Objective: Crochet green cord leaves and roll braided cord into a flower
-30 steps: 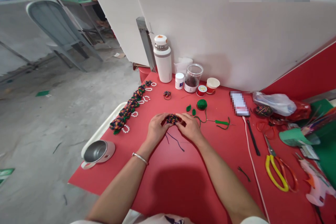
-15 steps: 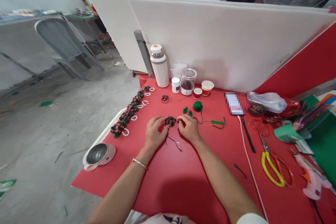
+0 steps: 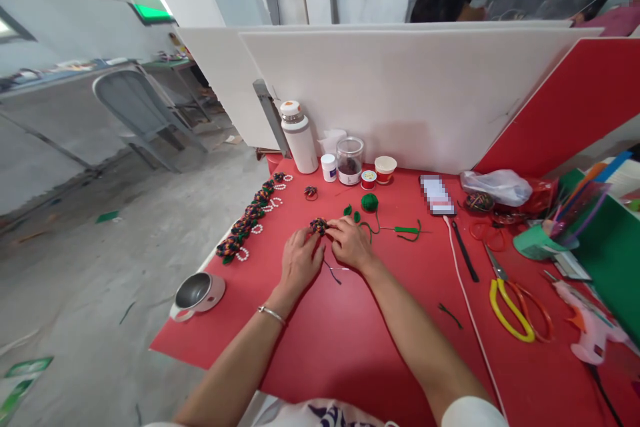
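Note:
A multicoloured crocheted yarn flower (image 3: 319, 225) lies low over the red table between my hands. My left hand (image 3: 302, 257) grips its left and near side, fingers bent and thumb close to it. With fingertips closed on its right edge, my right hand (image 3: 350, 242) holds the other side. My fingers hide part of the flower. A dark yarn tail (image 3: 333, 273) trails below it, beside a thin needle (image 3: 341, 269). Just beyond are small green crocheted leaves (image 3: 348, 209), a green yarn ball (image 3: 369, 202) and a green-handled crochet hook (image 3: 405, 229).
Finished flowers with bead loops (image 3: 244, 223) line the left edge, above a steel mug (image 3: 200, 293). At the back stand a white thermos (image 3: 300, 143) and a clear jar (image 3: 349, 161). Rightward lie a phone (image 3: 437, 195), yellow-handled scissors (image 3: 510, 310) and a glue gun (image 3: 590, 323).
My right hand has closed in on the flower's right edge, and its fingers now lie flatter. My left hand stays at the flower. The whole view has shifted slightly.

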Tool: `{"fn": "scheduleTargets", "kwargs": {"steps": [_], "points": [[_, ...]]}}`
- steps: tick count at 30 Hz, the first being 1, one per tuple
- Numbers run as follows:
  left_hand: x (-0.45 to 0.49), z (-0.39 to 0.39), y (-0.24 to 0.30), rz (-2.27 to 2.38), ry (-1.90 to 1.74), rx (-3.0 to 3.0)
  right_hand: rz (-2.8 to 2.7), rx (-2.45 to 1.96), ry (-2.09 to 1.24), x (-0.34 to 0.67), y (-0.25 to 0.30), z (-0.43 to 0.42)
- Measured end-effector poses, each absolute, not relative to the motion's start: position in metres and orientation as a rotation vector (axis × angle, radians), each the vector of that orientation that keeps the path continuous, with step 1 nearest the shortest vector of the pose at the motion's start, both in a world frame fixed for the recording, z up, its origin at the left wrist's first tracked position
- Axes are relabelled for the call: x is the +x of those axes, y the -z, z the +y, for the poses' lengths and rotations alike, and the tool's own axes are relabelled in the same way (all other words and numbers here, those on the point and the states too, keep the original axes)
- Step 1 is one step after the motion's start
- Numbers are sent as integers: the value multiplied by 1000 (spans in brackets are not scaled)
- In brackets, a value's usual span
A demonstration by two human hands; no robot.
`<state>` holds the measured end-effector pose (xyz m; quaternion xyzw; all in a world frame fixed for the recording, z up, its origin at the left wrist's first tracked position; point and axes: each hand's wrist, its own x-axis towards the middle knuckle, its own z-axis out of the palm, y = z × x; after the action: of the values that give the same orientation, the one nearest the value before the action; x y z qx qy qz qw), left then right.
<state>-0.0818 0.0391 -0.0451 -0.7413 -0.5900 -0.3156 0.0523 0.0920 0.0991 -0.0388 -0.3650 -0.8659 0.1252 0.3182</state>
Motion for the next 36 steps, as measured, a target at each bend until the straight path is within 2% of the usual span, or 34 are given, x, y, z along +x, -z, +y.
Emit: {"fn": "scheduleTargets", "kwargs": {"steps": [15,19,26,31,36], "points": [[-87,47,48,-1823,1089,-2228,-2356,-921,-281,92,41,104],[-57,41,33,-1695,1248,-2210,-2033,-1067,-268,112,39,121],[23,47,29,-1198,1268,-2805,-1415,-1489,-175,181,51,148],[24,89,41,-1472,1692,-2627,-1472,-1506,-143,185,49,162],[9,109,46,-1631,1948,-2440,-1754,-1651,-82,164,10,202]]}}
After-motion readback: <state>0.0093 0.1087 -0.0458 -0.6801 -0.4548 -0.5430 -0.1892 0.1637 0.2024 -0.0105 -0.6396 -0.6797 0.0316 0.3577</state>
